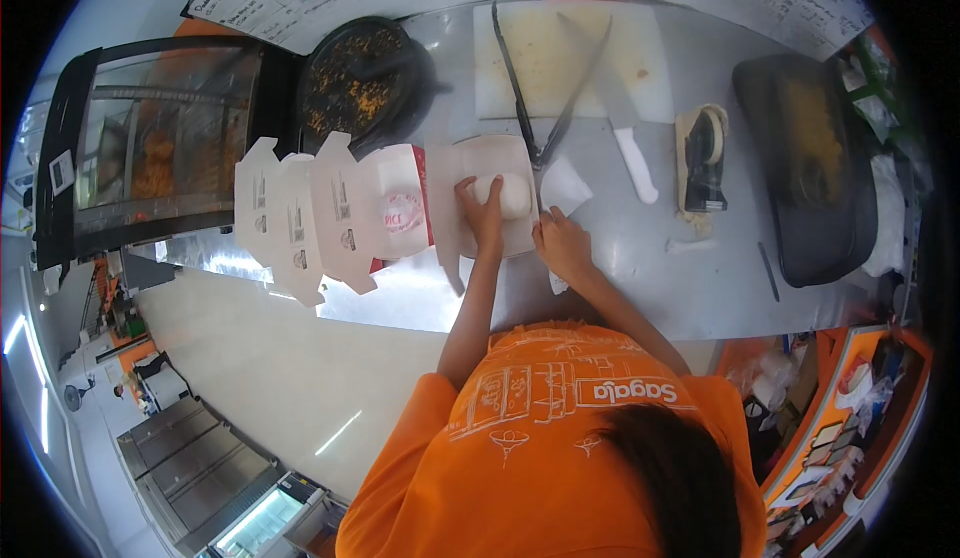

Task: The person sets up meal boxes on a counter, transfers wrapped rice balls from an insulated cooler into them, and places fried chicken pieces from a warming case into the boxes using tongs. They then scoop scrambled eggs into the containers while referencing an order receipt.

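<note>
A white wrapped bundle (514,196) lies in an open takeaway carton (491,149) in front of me. My left hand (484,209) has its thumb and fingers around the bundle's left side. At the carton's right edge, my right hand (561,241) is closed with its fingertips on the carton's rim; whether it pinches something there is hard to tell. A white paper piece (566,186) lies just beyond it. To the left, a second open carton (397,171) holds a round wrapped packet with red print (403,213), beside unfolded carton flaps (345,213).
Black tongs (537,154) and a white-handled knife (636,166) rest partly on a cutting board (574,55). A tape dispenser (705,156) and dark tray (810,168) stand right. A crumb-filled black pan (360,85) and glass food warmer (165,137) stand left.
</note>
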`<state>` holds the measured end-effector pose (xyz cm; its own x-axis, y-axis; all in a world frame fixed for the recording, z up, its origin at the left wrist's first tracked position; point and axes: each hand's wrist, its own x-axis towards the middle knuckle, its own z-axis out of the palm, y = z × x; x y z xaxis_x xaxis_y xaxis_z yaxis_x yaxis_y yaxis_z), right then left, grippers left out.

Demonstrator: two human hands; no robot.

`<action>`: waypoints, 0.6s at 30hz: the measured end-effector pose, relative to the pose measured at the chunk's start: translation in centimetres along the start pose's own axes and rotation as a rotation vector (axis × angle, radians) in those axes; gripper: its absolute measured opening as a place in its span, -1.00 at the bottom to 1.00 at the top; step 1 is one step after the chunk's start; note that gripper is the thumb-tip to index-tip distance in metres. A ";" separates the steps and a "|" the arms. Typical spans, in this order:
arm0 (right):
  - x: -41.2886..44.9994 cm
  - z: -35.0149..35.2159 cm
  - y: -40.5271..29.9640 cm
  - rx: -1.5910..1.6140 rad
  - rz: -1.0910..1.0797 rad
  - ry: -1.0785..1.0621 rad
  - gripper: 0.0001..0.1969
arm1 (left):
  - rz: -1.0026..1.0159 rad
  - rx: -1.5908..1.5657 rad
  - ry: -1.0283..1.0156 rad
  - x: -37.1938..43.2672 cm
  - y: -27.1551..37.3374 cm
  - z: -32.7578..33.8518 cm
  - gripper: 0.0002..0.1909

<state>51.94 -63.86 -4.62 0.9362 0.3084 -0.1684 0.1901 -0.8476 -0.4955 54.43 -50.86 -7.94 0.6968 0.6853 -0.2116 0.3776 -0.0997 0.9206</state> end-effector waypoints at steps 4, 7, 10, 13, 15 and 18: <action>-0.7 -0.9 -0.6 0.034 -0.035 0.110 -0.81 | 0.145 0.269 -0.065 0.0 -1.0 -0.5 -0.40; -2.0 -3.6 -1.4 0.254 -0.089 0.263 -0.84 | 0.232 0.421 -0.075 -2.0 0.6 -1.5 -0.34; -2.6 -7.4 -1.7 0.620 -0.318 0.286 -0.88 | 0.101 -0.001 -0.362 -6.7 8.3 -4.3 -0.32; -3.4 -8.5 -2.2 0.760 -0.377 0.093 -0.78 | 0.092 -0.500 -0.601 -9.9 10.4 -6.5 -0.34; -3.2 -8.6 -2.0 0.708 -0.467 0.075 -0.70 | 0.239 -0.613 -0.589 -10.6 10.7 -7.1 -0.35; -2.1 -9.3 -1.7 0.891 -0.519 -0.211 -0.55 | 0.345 -0.465 -0.340 -10.8 10.5 -8.7 -0.33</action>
<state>52.41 -67.07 4.48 0.7158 0.6838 0.1412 0.1869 0.0072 -0.9824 45.59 -53.00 6.87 0.9125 0.3970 0.0983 -0.1498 0.1009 0.9835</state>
